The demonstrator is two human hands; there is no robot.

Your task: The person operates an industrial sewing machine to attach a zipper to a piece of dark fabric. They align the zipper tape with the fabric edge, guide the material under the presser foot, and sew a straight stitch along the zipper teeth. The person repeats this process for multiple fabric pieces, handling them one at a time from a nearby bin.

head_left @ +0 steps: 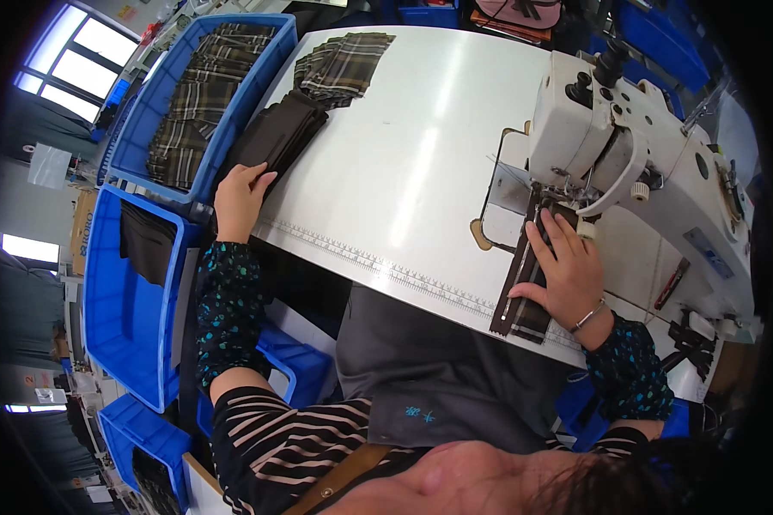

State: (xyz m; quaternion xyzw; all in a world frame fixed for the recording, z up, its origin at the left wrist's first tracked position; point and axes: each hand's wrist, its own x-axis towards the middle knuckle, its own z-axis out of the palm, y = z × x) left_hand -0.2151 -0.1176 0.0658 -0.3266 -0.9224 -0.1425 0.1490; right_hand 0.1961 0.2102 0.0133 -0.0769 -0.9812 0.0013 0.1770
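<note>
My right hand (567, 270) lies with fingers spread on a strip of dark plaid fabric (531, 319) and a dark zipper (515, 287). Both run under the needle area of a white sewing machine (636, 146). At the table's left edge, my left hand (242, 197) has thumb and forefinger closed on the near end of a dark brown fabric piece (276, 133), part of a folded stack. Just beyond that stack lies a pile of plaid fabric pieces (343, 64).
A blue bin (288, 43) of plaid pieces stands left of the white table (404, 154); a second blue bin (129, 292) holds dark fabric. A printed ruler (386, 268) follows the near edge. Right of the machine lie a red-and-black tool (672, 283) and dark scraps (691, 348).
</note>
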